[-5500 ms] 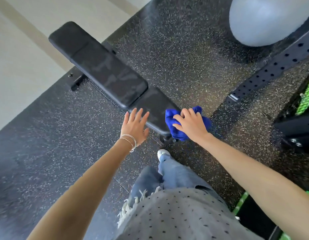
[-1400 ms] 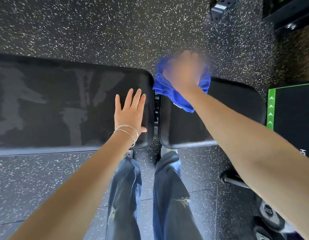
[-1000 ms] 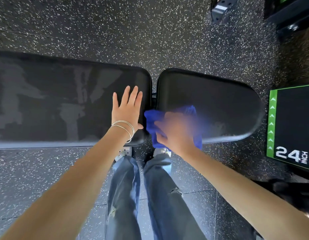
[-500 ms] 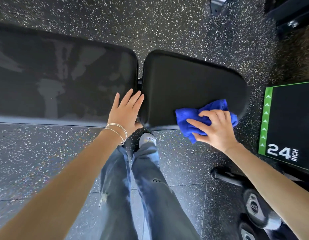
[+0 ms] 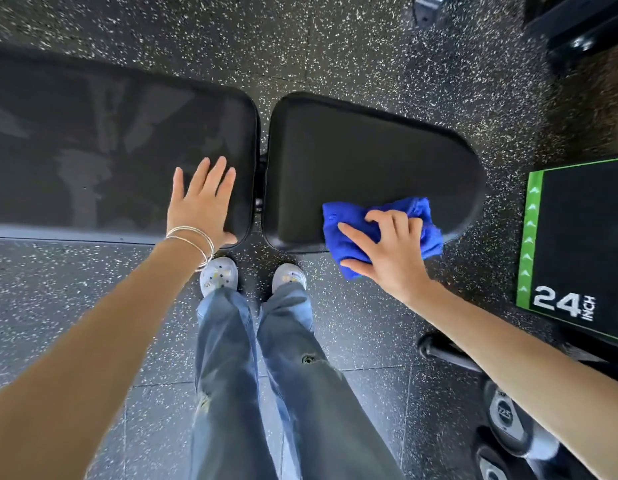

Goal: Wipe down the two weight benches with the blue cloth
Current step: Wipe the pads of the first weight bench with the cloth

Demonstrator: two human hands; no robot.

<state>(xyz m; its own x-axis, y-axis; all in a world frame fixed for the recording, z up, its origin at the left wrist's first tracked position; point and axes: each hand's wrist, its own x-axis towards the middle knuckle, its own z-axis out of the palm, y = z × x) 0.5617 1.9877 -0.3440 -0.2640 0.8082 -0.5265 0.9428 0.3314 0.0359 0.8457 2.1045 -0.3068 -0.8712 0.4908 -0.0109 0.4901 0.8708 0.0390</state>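
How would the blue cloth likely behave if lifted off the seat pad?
Probably floppy: the blue cloth bunches into folds under the right hand. Likely light and soft; its corner hangs limply past the seat pad edge.

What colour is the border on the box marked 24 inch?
Bright green, edging the black plyo box; it shows in the head view.

Wiping the seat pad of a black weight bench (image 5: 363, 161)

The right hand (image 5: 390, 251) grips a bunched blue cloth (image 5: 349, 230) at the seat pad's near edge; the left hand (image 5: 203, 206) rests flat on the streaked back pad (image 5: 92, 150).
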